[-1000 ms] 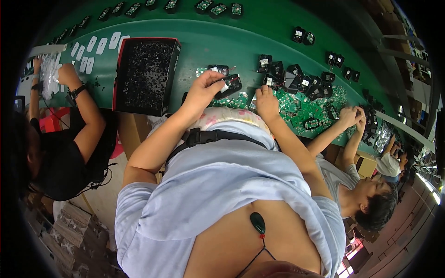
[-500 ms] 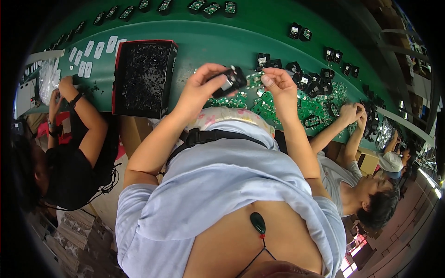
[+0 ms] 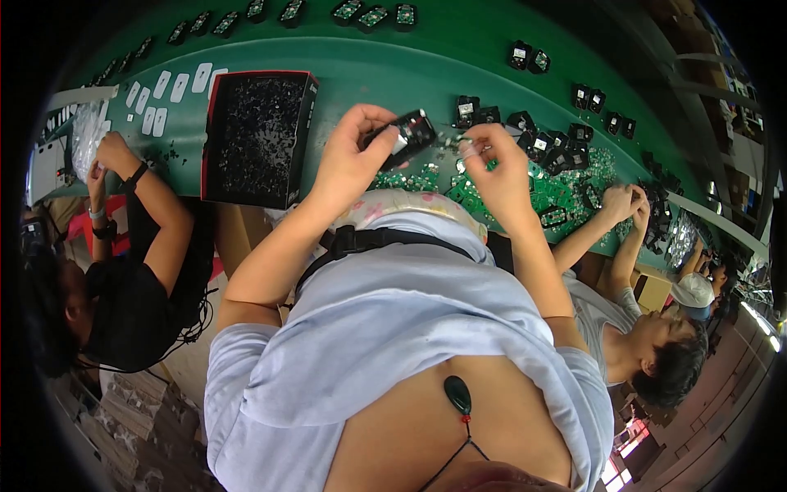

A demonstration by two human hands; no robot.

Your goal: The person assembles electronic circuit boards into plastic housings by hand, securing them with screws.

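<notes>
A green bench (image 3: 361, 74) curves across the upper half of the view, with a darker green strip (image 3: 467, 41) running along its far side. The person wears a pale blue shirt (image 3: 385, 328) and sits close against the near edge. A co-worker in black (image 3: 131, 303) is to the left and another in grey (image 3: 590, 312) is to the right, each with hands at the bench.

Left of the person's hands stands an open box (image 3: 304, 143) with dark walls and a red edge, its floor spread with small black bits (image 3: 254, 135). To the right, a heap of green circuit boards (image 3: 537, 187) lies near the bench's edge, partly behind the right forearm. Just beyond it sits a cluster of black cases (image 3: 557, 156), and more cases holding green boards (image 3: 373, 16) stand in a spaced row on the far strip.

The left hand (image 3: 357, 152) has its grip closed around one black case (image 3: 418, 131), thumb on top, held tilted above the bench between the box and the heap. The right hand (image 3: 500, 168) is just beside it, its grip pinching a small circuit board (image 3: 448, 139) near the case's right end; the board is blurred, and whether it touches the case cannot be told.

Smaller still are the white covers (image 3: 201, 78), lying flat beyond and left of the box, and a dark green pendant (image 3: 457, 395) on a cord at the person's chest.
</notes>
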